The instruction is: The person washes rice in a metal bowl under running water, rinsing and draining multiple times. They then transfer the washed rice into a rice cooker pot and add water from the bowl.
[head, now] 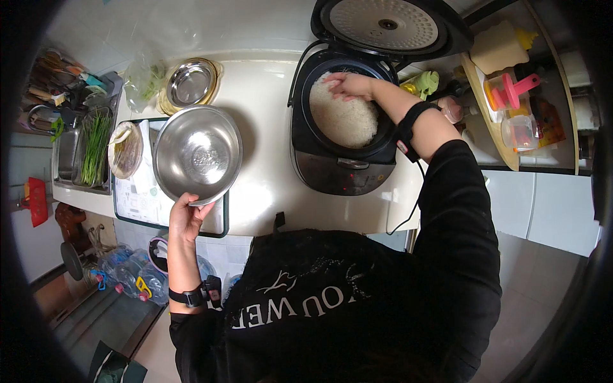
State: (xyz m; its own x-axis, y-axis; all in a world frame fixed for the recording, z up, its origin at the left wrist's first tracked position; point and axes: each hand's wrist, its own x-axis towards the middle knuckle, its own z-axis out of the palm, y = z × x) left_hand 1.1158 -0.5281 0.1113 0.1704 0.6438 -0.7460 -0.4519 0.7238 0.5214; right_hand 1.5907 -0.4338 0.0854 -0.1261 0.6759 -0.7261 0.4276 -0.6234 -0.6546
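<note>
My left hand (pixel 188 218) grips the near rim of a stainless steel mixing bowl (pixel 198 154), which has nothing in it and is above the left part of the worktop. An electric rice cooker (pixel 344 174) stands to the right, its lid (pixel 383 24) raised. White rice (pixel 346 119) lies in the cooker's dark inner pot. Into the far side of the pot reaches my right hand (pixel 348 86), fingers spread and touching the rice; whether grains are held between them cannot be told.
Stacked metal plates (pixel 191 84), a bagged green vegetable (pixel 143 81) and a green-edged tray (pixel 170 225) are at the left. Beyond is a sink (pixel 67 160) with long green stalks (pixel 94 148). A shelf (pixel 488 115) with jars flanks the cooker; its cord (pixel 414 206) hangs near my right arm.
</note>
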